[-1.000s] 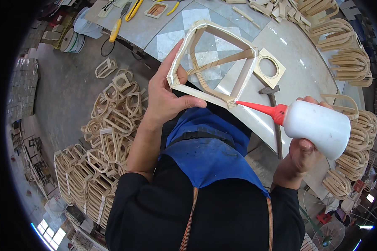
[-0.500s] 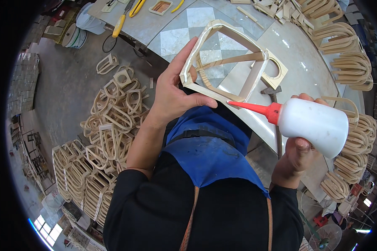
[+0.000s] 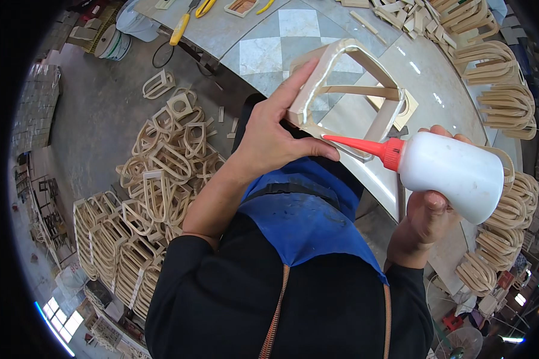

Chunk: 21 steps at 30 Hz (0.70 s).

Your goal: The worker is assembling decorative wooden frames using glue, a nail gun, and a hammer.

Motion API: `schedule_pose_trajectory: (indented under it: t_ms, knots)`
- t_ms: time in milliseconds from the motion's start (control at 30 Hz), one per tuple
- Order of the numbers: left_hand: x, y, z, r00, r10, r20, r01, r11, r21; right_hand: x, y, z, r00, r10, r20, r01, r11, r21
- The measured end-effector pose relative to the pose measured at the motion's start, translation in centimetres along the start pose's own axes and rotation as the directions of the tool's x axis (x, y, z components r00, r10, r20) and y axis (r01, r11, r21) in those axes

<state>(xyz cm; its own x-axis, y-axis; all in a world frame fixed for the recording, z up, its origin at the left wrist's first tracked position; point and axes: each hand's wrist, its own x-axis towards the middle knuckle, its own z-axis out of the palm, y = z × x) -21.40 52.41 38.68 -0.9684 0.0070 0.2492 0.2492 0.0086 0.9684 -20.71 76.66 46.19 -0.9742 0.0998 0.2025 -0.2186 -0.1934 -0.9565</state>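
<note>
My left hand (image 3: 275,128) is closed around the left side of a pale wooden frame (image 3: 310,91), thumb along its near edge and fingers behind. The frame is tilted above the table, rounded at its corners, with a crossbar inside. A white line of glue runs along its upper edge. In my right hand (image 3: 430,209) is a white squeeze bottle (image 3: 452,170), lying sideways with its red tapered nozzle (image 3: 365,145) pointing left. The nozzle's tip meets the frame's near edge, close to my left thumb.
Beyond the frame, a square wooden piece with a round hole (image 3: 408,107) lies on the table (image 3: 263,27). Bent wooden strips (image 3: 491,63) are stacked along the right, and wood offcuts (image 3: 410,18) at the back. Many finished frames (image 3: 167,152) are heaped on the floor at left.
My left hand has shifted the frame to the right and turned it, showing more of its outer side. The nozzle tip has moved along the near edge toward the left corner.
</note>
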Motion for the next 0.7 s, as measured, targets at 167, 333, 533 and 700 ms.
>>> schedule_pose_trajectory:
  t_ms: [167, 333, 533, 700]
  knots:
    - [-0.1, 0.0, 0.5, 1.000, -0.025, 0.003, 0.024, 0.996, 0.084, 0.1, 0.5, 0.1, 0.989, -0.079, 0.122, 0.090, 0.992, -0.087]
    - [0.2, 0.3, 0.7, 1.000, -0.015, 0.003, 0.015, 0.991, 0.130, 0.9, 1.5, 0.1, 0.986, -0.155, 0.059, 0.152, 0.987, 0.061]
    - [0.6, 3.7, 0.5, 0.987, -0.159, 0.038, 0.150, 0.975, 0.166, 5.0, 3.6, -6.7, 0.940, 0.277, -0.200, -0.113, 0.805, 0.582]
    - [1.0, 4.7, -0.3, 0.947, -0.306, 0.103, 0.223, 0.852, 0.473, 9.3, 10.0, -16.4, 0.725, 0.687, -0.051, -0.170, 0.250, 0.953]
